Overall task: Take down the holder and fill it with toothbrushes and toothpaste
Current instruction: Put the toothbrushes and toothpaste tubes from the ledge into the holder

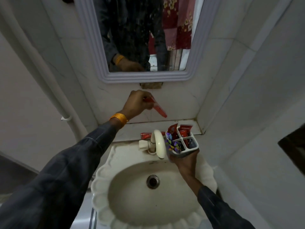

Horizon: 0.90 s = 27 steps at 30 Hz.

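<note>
Up at ten o'clock, the left hand is clenched on a red tube; the right hand, at four o'clock, grips the holder beside the tap. Its crowded compartments could deflect the tube into the sink.

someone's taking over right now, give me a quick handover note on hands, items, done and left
Left hand: raised in front of the wall under the mirror, closed on a red toothpaste tube that slants down to the right.
Right hand: holds the white four-compartment holder over the sink, beside the tap.
Done: holder is down; it already holds red toothpaste tubes at the back and toothbrushes in the front-left compartment.
Left: drop the held tube in, then the red tube lying on the ledge behind the tap.
</note>
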Available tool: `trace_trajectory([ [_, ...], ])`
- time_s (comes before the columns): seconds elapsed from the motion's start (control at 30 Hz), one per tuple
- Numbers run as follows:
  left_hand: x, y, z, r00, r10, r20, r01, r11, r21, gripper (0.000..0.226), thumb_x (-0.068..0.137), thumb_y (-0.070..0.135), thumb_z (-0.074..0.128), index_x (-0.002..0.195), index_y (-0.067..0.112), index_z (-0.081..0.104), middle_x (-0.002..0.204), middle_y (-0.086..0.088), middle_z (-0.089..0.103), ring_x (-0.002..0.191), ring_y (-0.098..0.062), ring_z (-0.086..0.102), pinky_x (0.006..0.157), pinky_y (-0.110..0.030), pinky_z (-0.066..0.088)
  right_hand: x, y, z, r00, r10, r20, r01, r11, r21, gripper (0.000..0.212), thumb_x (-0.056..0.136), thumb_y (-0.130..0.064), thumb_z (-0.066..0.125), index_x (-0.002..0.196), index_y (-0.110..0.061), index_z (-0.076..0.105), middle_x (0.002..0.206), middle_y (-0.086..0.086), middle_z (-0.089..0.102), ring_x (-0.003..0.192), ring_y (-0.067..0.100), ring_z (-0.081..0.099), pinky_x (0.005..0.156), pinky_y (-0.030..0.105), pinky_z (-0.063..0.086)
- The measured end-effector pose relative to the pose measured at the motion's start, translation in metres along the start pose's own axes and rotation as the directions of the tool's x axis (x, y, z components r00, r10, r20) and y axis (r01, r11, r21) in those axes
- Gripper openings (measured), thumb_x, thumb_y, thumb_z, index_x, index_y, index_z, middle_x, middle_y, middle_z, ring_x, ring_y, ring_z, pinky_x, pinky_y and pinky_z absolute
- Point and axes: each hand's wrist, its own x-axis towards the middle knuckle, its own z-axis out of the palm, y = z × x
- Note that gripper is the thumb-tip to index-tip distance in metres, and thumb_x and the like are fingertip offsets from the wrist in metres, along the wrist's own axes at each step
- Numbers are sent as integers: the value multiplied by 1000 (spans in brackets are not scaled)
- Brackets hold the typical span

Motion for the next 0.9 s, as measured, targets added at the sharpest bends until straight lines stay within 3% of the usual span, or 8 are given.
trace_trajectory([
  [0.13, -2, 47, 18, 979, 149, 137, -144, 988, -49, 20, 82, 25, 77, 92, 8, 74, 80, 1, 73, 69, -6, 72, 65, -13, 57, -2, 1, -1, 1000, 1, -16, -2, 1000, -24, 117, 55, 3, 105, 150, -19, 39, 146, 0, 61, 132, -2, 62, 111, 29, 56],
  [0.23, -6, 65, 46, 958, 205, 200, -200, 979, -46, 22, 81, 29, 78, 89, 9, 75, 81, 0, 75, 67, -7, 71, 64, -16, 57, -2, -2, 0, 1000, 14, -12, -14, 1000, -15, 120, 53, -10, 108, 153, -15, 41, 150, 6, 61, 138, 16, 62, 111, 43, 58],
  [0.27, -7, 70, 57, 953, 212, 218, -213, 977, -16, 23, 80, 30, 78, 88, 9, 75, 82, -2, 76, 67, -9, 69, 62, -19, 55, -2, -2, 1, 1000, 22, -6, -22, 1000, -1, 122, 53, -8, 107, 154, -13, 40, 150, 7, 59, 137, 14, 63, 107, 42, 61],
  [0.37, -9, 79, 91, 939, 200, 280, -241, 963, 123, 19, 80, 28, 76, 86, 10, 74, 85, -5, 75, 69, -15, 63, 64, -23, 46, 1, 0, 1, 1000, 10, 5, -10, 998, 64, 119, 57, 19, 97, 155, -1, 35, 146, 11, 55, 122, -16, 63, 89, 12, 59],
  [0.43, -10, 81, 111, 927, 167, 335, -245, 947, 208, 15, 80, 26, 74, 84, 11, 73, 87, -9, 75, 74, -22, 62, 70, -28, 48, 1, 3, 2, 1000, -30, -7, 30, 999, 40, 118, 55, 15, 100, 154, 1, 36, 146, 14, 56, 120, -20, 60, 91, 6, 55],
  [0.63, -4, 73, 133, 934, 98, 344, -212, 926, 313, 14, 86, 22, 65, 89, 14, 75, 93, -8, 75, 87, -28, 67, 70, -32, 50, 3, 9, -2, 1000, -22, 23, 22, 1000, -20, 126, 54, -31, 106, 156, -9, 36, 148, 3, 56, 131, -19, 52, 109, 14, 52],
  [0.77, 3, 55, 113, 970, 75, 231, -136, 956, 259, 11, 85, 23, 67, 88, 16, 75, 93, -5, 77, 84, -24, 69, 73, -34, 57, 1, 1, -1, 1000, -6, 10, 5, 997, 74, 112, 56, 17, 99, 148, -8, 41, 136, -12, 60, 118, -19, 64, 90, 8, 57],
  [0.9, 5, -6, 93, 980, -135, 145, 107, 976, 189, 12, 86, 20, 69, 91, 11, 76, 91, -8, 78, 77, -25, 73, 76, -36, 60, 4, 10, -2, 1000, 18, 0, -18, 999, 34, 117, 54, 3, 106, 152, -14, 43, 145, 1, 65, 131, 8, 68, 104, 31, 61],
])
